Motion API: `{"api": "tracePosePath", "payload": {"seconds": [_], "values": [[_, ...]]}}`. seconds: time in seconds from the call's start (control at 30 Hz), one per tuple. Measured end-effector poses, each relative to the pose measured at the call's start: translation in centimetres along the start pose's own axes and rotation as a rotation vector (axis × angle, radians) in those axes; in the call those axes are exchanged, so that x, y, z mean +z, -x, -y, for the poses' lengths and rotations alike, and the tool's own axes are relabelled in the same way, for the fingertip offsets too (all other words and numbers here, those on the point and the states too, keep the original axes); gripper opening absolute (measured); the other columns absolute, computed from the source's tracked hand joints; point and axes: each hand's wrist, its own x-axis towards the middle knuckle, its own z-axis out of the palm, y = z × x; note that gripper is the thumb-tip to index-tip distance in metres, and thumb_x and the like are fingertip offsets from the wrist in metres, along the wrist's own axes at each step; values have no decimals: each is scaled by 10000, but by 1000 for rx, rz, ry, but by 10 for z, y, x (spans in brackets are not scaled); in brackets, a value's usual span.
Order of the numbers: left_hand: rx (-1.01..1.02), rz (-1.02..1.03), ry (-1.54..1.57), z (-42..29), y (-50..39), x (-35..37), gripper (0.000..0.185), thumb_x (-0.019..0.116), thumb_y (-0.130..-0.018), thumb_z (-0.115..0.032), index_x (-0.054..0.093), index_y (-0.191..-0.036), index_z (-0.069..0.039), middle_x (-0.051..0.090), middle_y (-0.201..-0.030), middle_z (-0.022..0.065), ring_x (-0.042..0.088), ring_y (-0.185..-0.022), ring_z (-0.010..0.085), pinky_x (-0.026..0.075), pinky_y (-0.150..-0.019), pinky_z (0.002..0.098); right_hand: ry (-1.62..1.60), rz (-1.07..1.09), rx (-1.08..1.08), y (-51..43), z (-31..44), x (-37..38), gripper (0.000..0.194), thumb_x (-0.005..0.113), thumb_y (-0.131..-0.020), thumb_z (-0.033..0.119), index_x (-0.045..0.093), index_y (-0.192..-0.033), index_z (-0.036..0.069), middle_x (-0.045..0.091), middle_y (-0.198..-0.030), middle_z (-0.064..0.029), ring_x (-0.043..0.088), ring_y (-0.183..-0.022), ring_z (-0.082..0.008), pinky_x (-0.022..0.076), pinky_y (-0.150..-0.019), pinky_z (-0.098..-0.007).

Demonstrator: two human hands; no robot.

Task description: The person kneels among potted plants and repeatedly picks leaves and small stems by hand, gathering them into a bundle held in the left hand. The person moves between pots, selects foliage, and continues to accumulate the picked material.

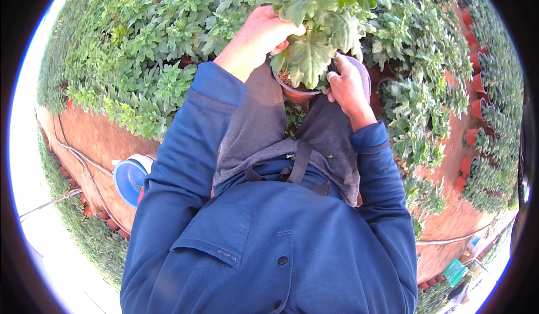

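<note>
A leafy plant (311, 57), resembling a chrysanthemum, grows in a round reddish-brown plastic pot (298, 96) between the person's knees. My left hand (269, 31) is at the plant's left side, thumb and fingers closed at a leaf; leaves cover part of the fingers. At the right side of the pot's rim is my right hand (347, 82), with a ring on one finger and its fingers curled. Something dark shows beside those fingers, too hidden to name. Large leaves droop over the soil and hide most of it.
Dense rows of similar plants (139, 48) surround the person on the left, front and right. Red pots (476, 84) line the right row. On the bare soil at left lie a blue bucket (129, 182) and a hose (84, 158). A green container (454, 272) stands at lower right.
</note>
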Motion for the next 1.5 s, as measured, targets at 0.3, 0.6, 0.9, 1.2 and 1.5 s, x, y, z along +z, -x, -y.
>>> {"api": "tracePosePath", "payload": {"seconds": [0.3, 0.6, 0.9, 1.2, 1.5], "values": [[-10, 324, -137, -9, 11, -47, 139, 699, -892, -196, 661, -901, -63, 537, -678, -37, 479, -575, 41, 346, -491, 215, -7, 52, 33, -4, -2, -3, 263, 506, -941, -16, 581, -1192, -37, 624, -754, -64, 506, -441, -100, 390, -391, -240], [269, 138, -452, -7, 44, -34, 296, 784, -816, -225, 699, -995, -5, 675, -840, 67, 641, -754, 147, 527, -684, 295, 232, -84, -210, 12, 3, -3, 366, 583, -920, 66, 557, -1262, -63, 699, -820, -146, 612, -466, -153, 511, -474, -303], [578, -288, -528, -13, 4, 27, 232, 754, -846, -174, 668, -941, 20, 689, -815, 89, 646, -689, 128, 519, -642, 289, 626, -258, -344, 18, -7, 3, 400, 653, -845, 57, 574, -1232, -6, 667, -990, -232, 652, -931, -412, 520, -790, -461], [206, -16, -114, -33, -27, 22, 235, 699, -900, -160, 648, -980, 55, 649, -833, 68, 537, -756, 122, 446, -661, 339, -96, -342, -371, 35, 35, -17, 177, 620, -969, 17, 691, -1131, 5, 712, -988, -26, 656, -866, -67, 528, -804, -221], [137, 69, -385, -40, -24, 11, 249, 703, -897, -173, 644, -993, 49, 630, -857, 53, 521, -740, 158, 436, -674, 353, 75, -403, -496, -2, 75, -15, 236, 669, -936, 99, 677, -1132, -32, 740, -936, -77, 671, -776, -102, 531, -716, -241]]}}
